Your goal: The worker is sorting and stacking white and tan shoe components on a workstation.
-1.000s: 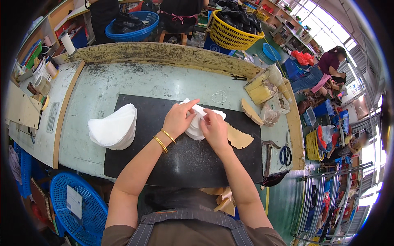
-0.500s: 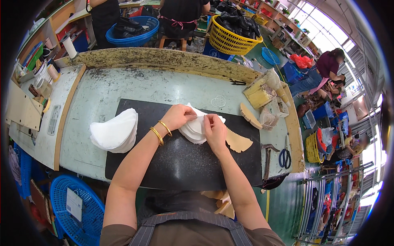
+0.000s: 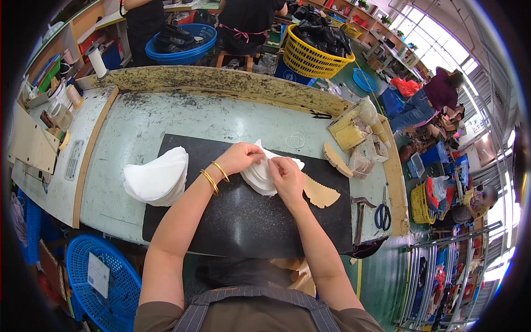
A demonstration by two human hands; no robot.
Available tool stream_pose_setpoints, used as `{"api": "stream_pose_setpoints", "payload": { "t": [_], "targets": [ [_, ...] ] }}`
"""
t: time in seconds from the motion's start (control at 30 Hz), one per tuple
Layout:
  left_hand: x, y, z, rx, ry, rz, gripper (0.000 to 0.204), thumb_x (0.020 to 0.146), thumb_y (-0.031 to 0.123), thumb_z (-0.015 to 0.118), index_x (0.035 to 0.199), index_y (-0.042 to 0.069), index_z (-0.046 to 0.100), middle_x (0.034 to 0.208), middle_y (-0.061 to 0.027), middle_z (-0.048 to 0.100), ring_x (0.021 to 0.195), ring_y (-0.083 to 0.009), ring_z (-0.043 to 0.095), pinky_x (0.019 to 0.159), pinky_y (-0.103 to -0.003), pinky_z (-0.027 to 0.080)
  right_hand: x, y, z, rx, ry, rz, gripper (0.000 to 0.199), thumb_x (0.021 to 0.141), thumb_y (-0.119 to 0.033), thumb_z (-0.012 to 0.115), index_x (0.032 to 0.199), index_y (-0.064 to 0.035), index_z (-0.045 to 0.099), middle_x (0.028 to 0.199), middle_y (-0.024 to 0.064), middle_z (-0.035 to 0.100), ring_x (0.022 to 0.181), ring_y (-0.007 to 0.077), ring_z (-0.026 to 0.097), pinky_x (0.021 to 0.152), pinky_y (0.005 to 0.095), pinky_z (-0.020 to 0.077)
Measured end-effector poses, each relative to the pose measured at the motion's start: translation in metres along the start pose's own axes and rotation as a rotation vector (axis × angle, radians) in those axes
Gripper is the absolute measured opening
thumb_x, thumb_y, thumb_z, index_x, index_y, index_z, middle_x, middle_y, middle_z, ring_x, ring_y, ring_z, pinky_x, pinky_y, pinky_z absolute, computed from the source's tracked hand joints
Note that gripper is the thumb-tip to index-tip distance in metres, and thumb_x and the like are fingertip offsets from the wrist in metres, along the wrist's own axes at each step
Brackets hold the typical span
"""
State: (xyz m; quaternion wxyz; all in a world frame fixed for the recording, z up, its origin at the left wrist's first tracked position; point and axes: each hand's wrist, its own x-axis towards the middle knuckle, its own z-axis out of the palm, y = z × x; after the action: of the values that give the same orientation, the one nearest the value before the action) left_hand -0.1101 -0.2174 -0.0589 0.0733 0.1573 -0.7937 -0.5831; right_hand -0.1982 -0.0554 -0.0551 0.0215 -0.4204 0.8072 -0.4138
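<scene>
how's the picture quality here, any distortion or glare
Head view: strong fisheye, so the bench edge bows and a black rim rings the frame; windows at upper right are blown out; both hands, left hand and right hand, and the white pieces are sharp.

Soft white fabric pieces [image 3: 260,176], matt black mat [image 3: 243,221]

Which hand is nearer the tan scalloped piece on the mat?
Right. The right hand sits just beside the tan scalloped piece; the left hand is farther off, across the white stack.
</scene>
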Motion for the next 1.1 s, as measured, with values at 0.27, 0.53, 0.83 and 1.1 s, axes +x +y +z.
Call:
{"api": "stream_pose_setpoints", "payload": {
  "t": [0.27,0.53,0.83,1.1],
  "targets": [
    [-0.003,0.0,0.0,-0.018,0.023,0.074,0.021,0.091,0.017,0.056,0.097,0.0,0.066,0.083,-0.0014,0.066,0.075,-0.0083,0.057,0.073,-0.023,0.046,0.001,0.004,0.005,0.063,0.053,0.003,0.012,0.084,-0.02,0.064,0.088,-0.0095,0.066,0.08,0.003,0.062,0.075,0.0208,0.058,0.064,0.0326,0.0464],
    [-0.01,-0.004,0.007,0.254,0.294,0.145,0.02,0.085,0.02,0.063,0.089,0.001,0.068,0.082,-0.0097,0.063,0.068,-0.0173,0.06,0.067,-0.028,0.047,-0.009,0.005,-0.006,-0.32,0.1,-0.557,0.025,0.076,-0.011,0.064,0.101,-0.0118,0.063,0.085,0.0021,0.061,0.078,0.0205,0.057,0.064,0.0323,0.0482],
    [-0.012,-0.029,0.018,0.301,0.701,0.22,0.024,0.079,0.012,0.066,0.102,0.005,0.064,0.088,-0.0095,0.056,0.068,-0.019,0.059,0.066,-0.03,0.049,-0.003,-0.009,-0.011,-0.545,-0.086,-0.708,0.037,0.073,-0.008,0.059,0.11,-0.0144,0.059,0.081,0.0021,0.055,0.075,0.0199,0.055,0.059,0.0317,0.0478],
    [-0.074,-0.002,0.042,0.223,0.767,0.322,0.016,0.082,0.004,0.062,0.098,0.004,0.063,0.093,-0.0074,0.062,0.079,-0.0224,0.059,0.07,-0.031,0.048,0.004,-0.004,-0.012,-0.367,-0.052,-0.583,0.022,0.075,-0.005,0.059,0.098,-0.0072,0.058,0.074,0.0061,0.056,0.07,0.0239,0.057,0.057,0.0356,0.0485]
  ]
}}
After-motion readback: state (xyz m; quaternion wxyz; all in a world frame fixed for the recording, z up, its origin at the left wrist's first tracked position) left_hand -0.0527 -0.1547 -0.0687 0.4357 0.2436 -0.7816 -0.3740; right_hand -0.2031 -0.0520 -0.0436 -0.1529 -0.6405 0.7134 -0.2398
